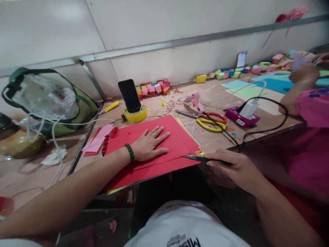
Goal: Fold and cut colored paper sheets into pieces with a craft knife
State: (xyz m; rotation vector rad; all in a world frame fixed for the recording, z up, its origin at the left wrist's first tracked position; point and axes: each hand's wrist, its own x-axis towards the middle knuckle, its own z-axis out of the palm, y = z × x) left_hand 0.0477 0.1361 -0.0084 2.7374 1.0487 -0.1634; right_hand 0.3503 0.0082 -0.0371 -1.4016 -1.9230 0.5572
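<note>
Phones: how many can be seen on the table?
2: a dark-screened phone propped at the yellow tape roll, and a lit phone farther right, near the wall, by colorful blocks. Others may be hidden.

The paper [177,139] is red, the cutter [200,158] black and green

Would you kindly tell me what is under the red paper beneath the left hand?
Under the red paper, yellow and pale sheet edges show along its right side, and yellow shows at its near left corner. The left hand lies on top. Anything further beneath is covered.
</note>
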